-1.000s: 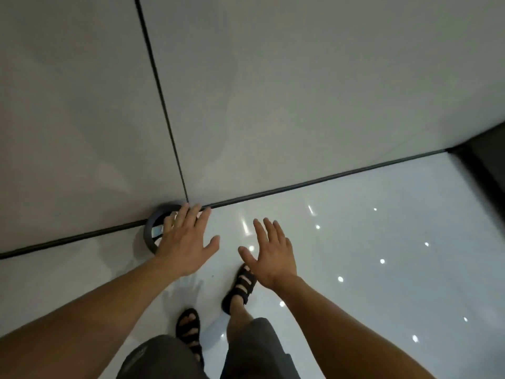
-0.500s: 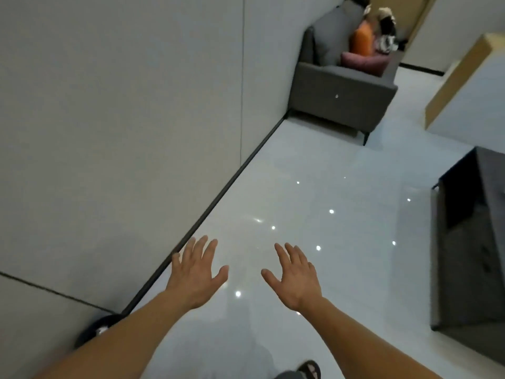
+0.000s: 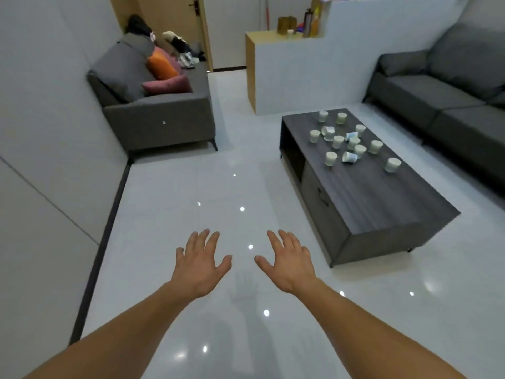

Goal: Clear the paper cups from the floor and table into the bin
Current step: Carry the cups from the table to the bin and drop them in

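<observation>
Listing from the head view, the only one supplied:

- Left grip (image 3: 200, 265): bare, palm down, fingers straight and spread wide, thumb out, holding nothing. It hangs above the floor (image 3: 205, 187), forearm entering from the lower left
- Right grip (image 3: 289, 262): likewise wide, fingers straight and fanned, holding nothing. It sits level with the left grip, thumbs pointing toward each other with a gap between
- Paper cups (image 3: 338, 141): a loose cluster of pale cups on the far half of the counter (image 3: 382, 203). Most stand, and at least three lie tipped on their sides among them. All are well apart from both grips
- Outlying cup (image 3: 392, 164): stands alone at the near right of the cluster, close to the counter's right edge
- Counter: low, dark wood grain, ahead and to the right of the right grip. Its left face has an open shelf at the far end and a drawer front nearer the camera
- Floor: glossy white tile with bright light spots and a faint reflection of the grips
- Grey sofa (image 3: 164, 119): against the left wall, carrying an orange cushion (image 3: 161, 67), a maroon cushion (image 3: 168, 85) and dark bundled items
- Second grey sofa (image 3: 451, 91): at right, beyond the counter
- White partition (image 3: 300, 72): at the back between the sofas, with a wood-coloured end. The items on its ledge are too small to tell
- Wooden door (image 3: 175, 20): far back
</observation>
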Available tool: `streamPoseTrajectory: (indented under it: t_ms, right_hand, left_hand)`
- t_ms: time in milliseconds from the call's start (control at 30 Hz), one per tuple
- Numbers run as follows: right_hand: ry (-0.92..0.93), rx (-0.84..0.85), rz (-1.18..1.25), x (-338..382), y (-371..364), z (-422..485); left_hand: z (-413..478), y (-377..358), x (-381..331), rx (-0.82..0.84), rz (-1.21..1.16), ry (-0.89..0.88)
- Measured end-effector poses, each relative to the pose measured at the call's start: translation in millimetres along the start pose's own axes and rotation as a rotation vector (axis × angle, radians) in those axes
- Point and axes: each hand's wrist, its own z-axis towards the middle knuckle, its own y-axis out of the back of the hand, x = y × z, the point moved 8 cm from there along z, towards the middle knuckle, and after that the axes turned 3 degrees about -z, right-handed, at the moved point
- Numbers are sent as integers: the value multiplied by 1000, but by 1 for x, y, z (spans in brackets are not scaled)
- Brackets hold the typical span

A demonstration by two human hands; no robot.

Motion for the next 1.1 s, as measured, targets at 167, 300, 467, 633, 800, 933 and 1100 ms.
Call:
streamPoseTrajectory:
  t_ms: [167, 300, 467, 633, 800, 933, 1100]
  right_hand:
    - [-180, 4, 47, -73, 8, 21]
    - [-277, 14, 46, -121, 14, 55]
    - [-406, 12, 52, -175, 42, 120]
    - [-506, 2, 85, -223, 73, 180]
    - [-555, 92, 119, -267, 74, 228]
    - [-563, 127, 112, -317, 77, 289]
    - [-504, 136, 118, -376, 104, 381]
  left_hand:
    - [70, -22, -85, 64, -30, -154]
    - [134, -42, -133, 113, -64, -243]
    - [235, -52, -174, 130, -81, -340]
    - [331, -47, -215, 157, -59, -416]
    - [407, -55, -257, 186, -41, -451]
    - [474, -68, -295, 197, -12, -469]
    - [563, -61, -340, 166, 9, -439]
